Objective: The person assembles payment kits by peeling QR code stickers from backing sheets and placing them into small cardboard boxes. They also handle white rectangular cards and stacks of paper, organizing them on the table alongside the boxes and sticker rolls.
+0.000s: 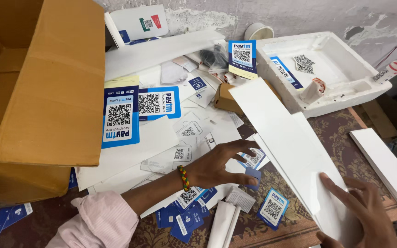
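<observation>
My left hand [221, 164], in a pink sleeve with a braided wristband, reaches over a heap of white sheets and blue-and-white code stickers; its fingers pinch a small blue card [253, 177]. My right hand [361, 211] lies flat on the near end of a long white board [281, 133] that slants across the patterned floor mat, fingers spread, thumb under the edge. A blue code card [273, 207] lies between the hands. Larger blue code stickers [121, 116] rest on the sheets beside the box.
A big open cardboard box [47, 82] fills the left. A white foam tray [327, 73] with small parts sits at the back right. More white boards [389, 167] stack at the right. A tape roll [258, 31] stands by the wall.
</observation>
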